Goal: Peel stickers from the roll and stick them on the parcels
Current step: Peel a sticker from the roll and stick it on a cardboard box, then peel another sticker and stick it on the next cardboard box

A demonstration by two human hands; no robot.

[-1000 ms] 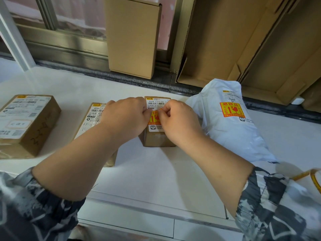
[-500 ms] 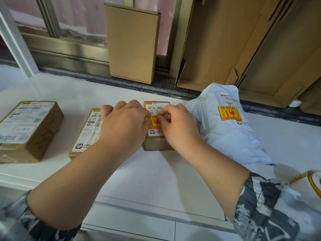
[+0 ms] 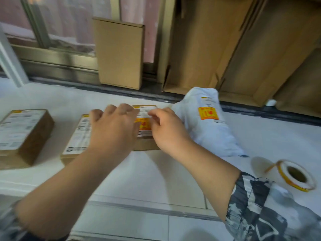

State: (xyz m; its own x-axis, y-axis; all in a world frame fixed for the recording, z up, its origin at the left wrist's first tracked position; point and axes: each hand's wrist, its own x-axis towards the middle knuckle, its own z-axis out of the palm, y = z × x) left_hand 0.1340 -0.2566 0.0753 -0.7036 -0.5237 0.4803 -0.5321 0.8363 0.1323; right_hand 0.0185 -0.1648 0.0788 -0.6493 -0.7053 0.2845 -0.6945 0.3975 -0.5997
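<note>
- A small brown parcel [image 3: 145, 145] lies on the white desk [image 3: 156, 171], at the middle of a row of parcels, with a white address label and an orange sticker [image 3: 144, 126] on its top face.
- The left hand [image 3: 112, 129] is spread flat, palm down, fingers loosely apart, over the left part of that parcel and the flat parcel [image 3: 76, 141] beside it; it grips nothing, and its fingertips lie at the left edge of the sticker.
- The right hand [image 3: 166, 129] is over the right side of the small parcel, fingers curled, with thumb and forefinger brought together at the sticker's right edge; motion blur hides whether they pinch the sticker or only press on it.
- Right of the hands lies a white plastic mailer bag [image 3: 208, 129], which bears its own orange sticker [image 3: 208, 113] on the upper side.
- At the far left of the desk sits a larger brown box [image 3: 33, 136] with a white label on top and no orange sticker visible.
- The sticker roll [image 3: 295, 176] lies on the desk at the near right, well apart from both hands, just beyond the patterned sleeve [image 3: 271, 211] of the right arm, with a loose strip at its upper left.
- Flat cardboard sheets [image 3: 217, 49] and a folded carton [image 3: 119, 54] lean against the window frame on the far side.
</note>
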